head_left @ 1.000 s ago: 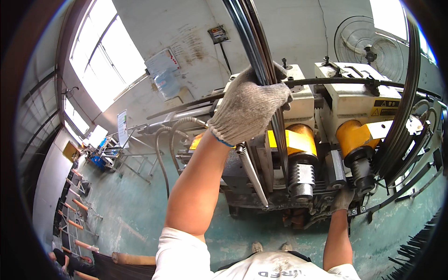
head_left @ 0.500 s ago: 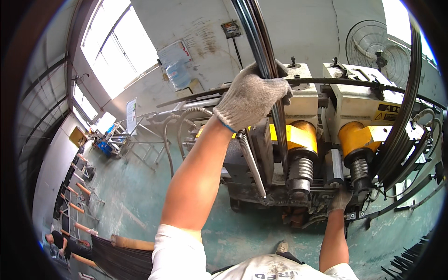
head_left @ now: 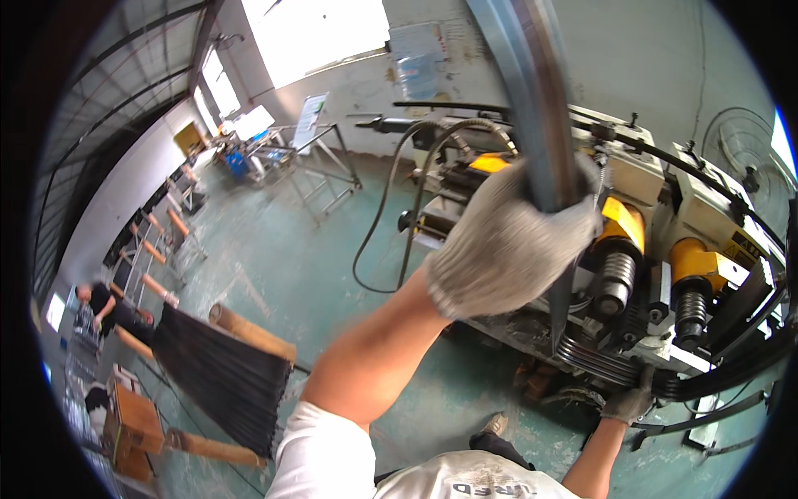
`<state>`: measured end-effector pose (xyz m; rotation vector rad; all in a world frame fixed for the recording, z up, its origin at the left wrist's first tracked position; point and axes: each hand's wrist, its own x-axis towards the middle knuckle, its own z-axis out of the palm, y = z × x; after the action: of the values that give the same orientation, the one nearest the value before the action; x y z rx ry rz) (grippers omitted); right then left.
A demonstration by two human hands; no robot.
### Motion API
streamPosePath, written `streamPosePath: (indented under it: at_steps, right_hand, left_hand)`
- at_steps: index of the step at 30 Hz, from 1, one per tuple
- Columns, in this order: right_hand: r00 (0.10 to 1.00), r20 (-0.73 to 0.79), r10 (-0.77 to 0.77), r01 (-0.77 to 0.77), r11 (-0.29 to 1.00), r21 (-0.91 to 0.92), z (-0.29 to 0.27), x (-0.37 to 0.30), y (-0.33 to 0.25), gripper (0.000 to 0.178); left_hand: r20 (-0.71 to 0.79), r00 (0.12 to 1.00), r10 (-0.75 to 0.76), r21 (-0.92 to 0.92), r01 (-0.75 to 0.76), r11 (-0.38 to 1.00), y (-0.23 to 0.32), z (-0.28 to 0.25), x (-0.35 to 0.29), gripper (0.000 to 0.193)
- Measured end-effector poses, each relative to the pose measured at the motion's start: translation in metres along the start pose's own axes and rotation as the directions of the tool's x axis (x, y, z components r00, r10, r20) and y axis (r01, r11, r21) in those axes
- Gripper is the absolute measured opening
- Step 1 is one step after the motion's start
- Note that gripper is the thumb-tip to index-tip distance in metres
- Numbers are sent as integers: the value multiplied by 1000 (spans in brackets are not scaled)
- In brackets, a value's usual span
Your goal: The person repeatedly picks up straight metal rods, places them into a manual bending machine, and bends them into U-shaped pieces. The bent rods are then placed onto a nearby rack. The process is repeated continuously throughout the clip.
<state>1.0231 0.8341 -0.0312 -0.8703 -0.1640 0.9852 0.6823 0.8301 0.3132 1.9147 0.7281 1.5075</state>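
Note:
My left hand (head_left: 515,237), in a grey knit glove, is closed around a bundle of long dark metal strips (head_left: 532,108). Above the glove the strips rise past the top of the view, blurred. Below it they run down and bend to the right in front of the bending machine (head_left: 657,158). My right hand (head_left: 629,405), in a dirty glove, grips the curved lower part of the strips (head_left: 603,362) at the lower right. Behind the bundle are the machine's two yellow holders (head_left: 623,224) with ribbed metal cylinders (head_left: 617,283).
Grey hoses (head_left: 416,183) loop at the machine's left. To the left, a dark pile of strips (head_left: 220,370) lies by padded rollers (head_left: 249,333). A wooden box (head_left: 133,420) stands lower left. A co-worker (head_left: 104,308) is at the far left. A fan (head_left: 744,158) stands back right.
The strips have come out from between the machine's cylinders toward me, with both hands on them. My left hand has moved right and down, and the view has turned left.

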Motion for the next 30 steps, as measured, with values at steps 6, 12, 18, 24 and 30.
streamPosePath:
  at_steps: [6, 12, 18, 24, 30]
  right_hand:
    - [972, 203, -114, 156, 967, -201, -4, -84, 32, 30]
    - [792, 610, 39, 181, 938, -295, 66, -207, 73, 18]
    - [464, 788, 404, -20, 895, -447, 122, -347, 161, 32]
    - [42, 890, 454, -75, 890, -450, 125, -581, 165, 30]
    - [-299, 894, 334, -131, 914, -385, 86, -816, 59, 25]
  left_hand:
    - [-569, 798, -198, -129, 151, 980, 65, -61, -229, 24]
    - [-945, 298, -138, -84, 189, 978, 169, -70, -445, 31]
    - [-976, -104, 189, 175, 132, 976, 273, -27, -585, 30]
    - [-747, -470, 470, 357, 312, 880, 417, 58, -690, 26]
    - [-427, -637, 642, 619, 312, 721, 550, 132, -802, 33]
